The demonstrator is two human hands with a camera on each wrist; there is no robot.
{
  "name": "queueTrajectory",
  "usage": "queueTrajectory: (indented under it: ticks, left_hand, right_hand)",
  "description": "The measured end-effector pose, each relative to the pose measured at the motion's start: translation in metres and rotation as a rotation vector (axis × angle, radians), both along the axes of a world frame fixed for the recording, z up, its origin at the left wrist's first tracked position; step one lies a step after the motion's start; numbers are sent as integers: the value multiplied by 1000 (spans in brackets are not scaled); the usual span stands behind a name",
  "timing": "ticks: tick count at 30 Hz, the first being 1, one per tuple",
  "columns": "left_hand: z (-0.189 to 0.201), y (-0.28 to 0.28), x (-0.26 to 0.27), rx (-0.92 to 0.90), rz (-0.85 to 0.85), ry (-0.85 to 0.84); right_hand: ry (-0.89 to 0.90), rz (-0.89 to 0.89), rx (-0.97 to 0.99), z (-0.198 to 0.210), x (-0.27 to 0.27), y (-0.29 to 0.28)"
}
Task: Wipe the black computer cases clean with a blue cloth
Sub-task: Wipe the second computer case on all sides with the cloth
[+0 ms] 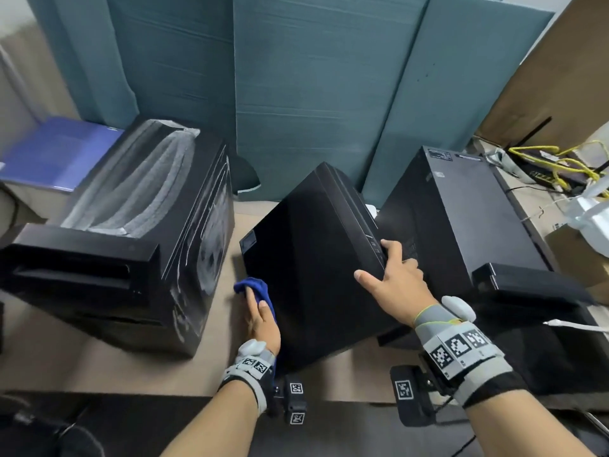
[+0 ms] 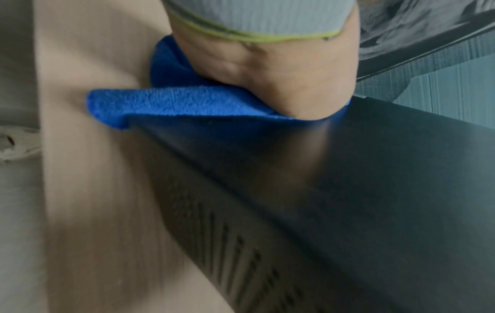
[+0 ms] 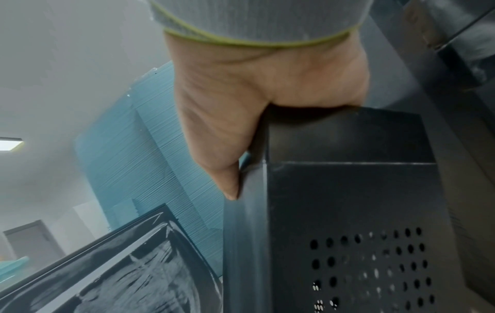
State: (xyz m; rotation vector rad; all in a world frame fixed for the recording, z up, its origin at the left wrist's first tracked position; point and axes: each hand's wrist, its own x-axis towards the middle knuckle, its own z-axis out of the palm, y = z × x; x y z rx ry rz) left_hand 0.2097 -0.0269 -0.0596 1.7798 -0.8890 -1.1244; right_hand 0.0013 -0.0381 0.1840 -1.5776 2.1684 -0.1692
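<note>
- The middle case [image 1: 316,258] stands tilted on the table [image 1: 99,364], between two other cases.
- The right hand [image 1: 395,278] curls over its right top edge, steadying it; it looks heavy, rigid and smooth.
- The left hand [image 1: 263,324] presses the soft blue cloth [image 1: 253,288] flat-fingered against its left side.

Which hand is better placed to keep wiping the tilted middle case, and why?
The left hand: it already presses the blue cloth against the middle case, while the right hand grips its upper edge, steadying it.

Three black computer cases [image 1: 108,239] [image 1: 316,258] [image 1: 461,225]; one blue cloth [image 1: 255,290]; two hands [image 1: 262,319] [image 1: 395,278]; one purple folder [image 1: 56,153].
</note>
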Motion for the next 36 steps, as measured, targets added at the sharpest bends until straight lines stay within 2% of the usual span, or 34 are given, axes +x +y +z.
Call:
queueTrajectory:
  ticks: [3,6,9,14,17,19,23,26,31,34,36]
  left_hand:
    - [4,17,-13,-37,-19,-35]
    - [25,26,-32,-99,-83,-91]
    - [67,33,-55,-189,-162,-144]
    - [146,38,-108,-468,-334,-233]
    - [172,43,-126,-577,-388,-274]
    - [164,42,-120,-583,-407,-285]
    - [114,43,-90,-485,-372,-393]
    - [83,48,-75,-381,-267,-277]
    - [41,56,-49,-251,-91,-233]
    - [17,57,-32,-132,-33,-99]
    - [-5,59,-20,-25,1,-103]
  right_hand:
    - [-23,6,8,3,0,2]
    - [-60,-33,3,5,2,2]
    - [-77,-39,1,10,5,3]
    - [-96,-44,28,12,6,3]
    - [-130,-38,51,13,3,4]
    - [-138,-24,62,14,0,4]
    - [-131,-8,78,15,-3,5]
    - [-130,-7,69,13,-5,4]
    - [-129,-10,41,10,-4,6]
    - [-123,-13,25,9,-2,6]
    - [-111,-18,15,9,1,6]
